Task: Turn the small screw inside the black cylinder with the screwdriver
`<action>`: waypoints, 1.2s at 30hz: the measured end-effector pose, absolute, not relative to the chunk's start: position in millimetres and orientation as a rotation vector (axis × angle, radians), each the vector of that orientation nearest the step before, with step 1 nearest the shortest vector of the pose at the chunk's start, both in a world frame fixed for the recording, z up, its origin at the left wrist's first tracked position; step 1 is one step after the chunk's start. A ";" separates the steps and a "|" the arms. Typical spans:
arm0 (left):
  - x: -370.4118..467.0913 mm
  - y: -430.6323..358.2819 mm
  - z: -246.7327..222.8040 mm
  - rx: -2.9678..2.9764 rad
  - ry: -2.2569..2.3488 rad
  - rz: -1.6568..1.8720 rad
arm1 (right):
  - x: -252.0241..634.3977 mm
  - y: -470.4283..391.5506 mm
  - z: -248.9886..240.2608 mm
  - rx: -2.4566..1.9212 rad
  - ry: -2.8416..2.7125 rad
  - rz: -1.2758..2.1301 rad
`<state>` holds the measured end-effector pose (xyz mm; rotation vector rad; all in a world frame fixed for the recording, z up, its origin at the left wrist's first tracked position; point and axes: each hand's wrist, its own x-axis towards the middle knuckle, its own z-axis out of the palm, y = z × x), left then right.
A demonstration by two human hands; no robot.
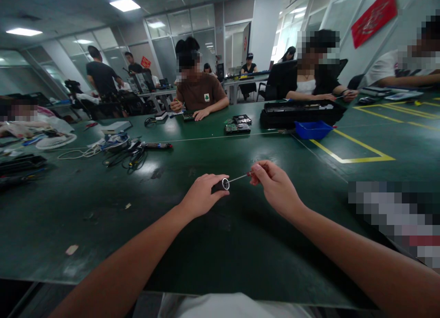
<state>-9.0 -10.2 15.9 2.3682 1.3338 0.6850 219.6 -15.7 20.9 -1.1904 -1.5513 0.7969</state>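
My left hand (pixel 201 194) is closed round a short black cylinder (pixel 217 186) with a silvery ring at its right-hand end. Fingers hide most of the cylinder's body. In my right hand (pixel 271 183) a screwdriver (pixel 238 178) is pinched by its reddish handle, its thin metal shaft pointing left. The shaft's tip reaches the ringed end of the cylinder; whether it touches anything inside I cannot tell. Both hands are held over the green tabletop (pixel 220 249), near the middle of the view.
Cables and a dark pen-like tool (pixel 158 145) lie to the left. Circuit boards or drives (pixel 238 128), a blue bin (pixel 313 130) and a long black case (pixel 302 118) sit farther back. A person in brown (pixel 204 91) works across the table. Scraps (pixel 72 249) lie at left front.
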 end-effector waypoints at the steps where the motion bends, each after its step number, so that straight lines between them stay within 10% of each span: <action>1: -9.1 -10.2 15.7 2.362 1.338 0.691 | 219.7 -16.6 22.4 -1.205 -1.565 0.779; 36: -13.4 -9.3 12.9 2.373 1.312 0.698 | 222.8 -22.1 32.6 -1.310 -1.907 0.560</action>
